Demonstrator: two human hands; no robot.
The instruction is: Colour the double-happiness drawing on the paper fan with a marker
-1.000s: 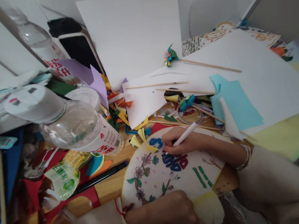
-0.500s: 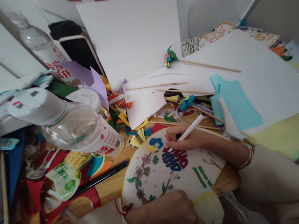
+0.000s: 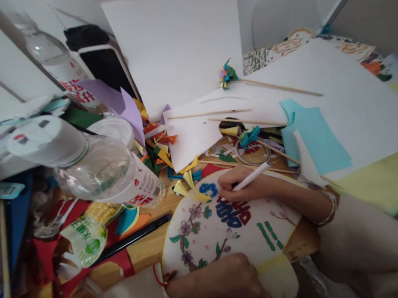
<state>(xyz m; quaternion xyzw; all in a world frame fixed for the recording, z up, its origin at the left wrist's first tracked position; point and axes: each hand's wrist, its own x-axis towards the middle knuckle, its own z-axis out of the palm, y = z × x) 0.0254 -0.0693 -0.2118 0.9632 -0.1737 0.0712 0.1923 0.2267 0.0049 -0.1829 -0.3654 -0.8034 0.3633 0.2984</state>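
A round white fan (image 3: 212, 232) lies on the wooden desk, painted with flowers, a blue and red character and green strokes. My right hand (image 3: 245, 187) is closed on a white pen (image 3: 251, 177), its tip at the upper part of the fan near the blue marks. My left hand (image 3: 221, 289) is curled into a fist at the fan's near edge, by its yellow handle (image 3: 278, 277); whether it grips anything is hidden.
Two clear water bottles (image 3: 99, 167) (image 3: 52, 59) stand at left. Large white sheets (image 3: 327, 98), a light blue paper (image 3: 312, 138), wooden sticks (image 3: 212, 113), coloured paper scraps (image 3: 157, 150) and a black pen (image 3: 133, 236) crowd the desk. A phone (image 3: 106, 65) leans at the back.
My right hand with the pen shifted slightly to the right and back again along the top of the fan. My left hand stayed put.
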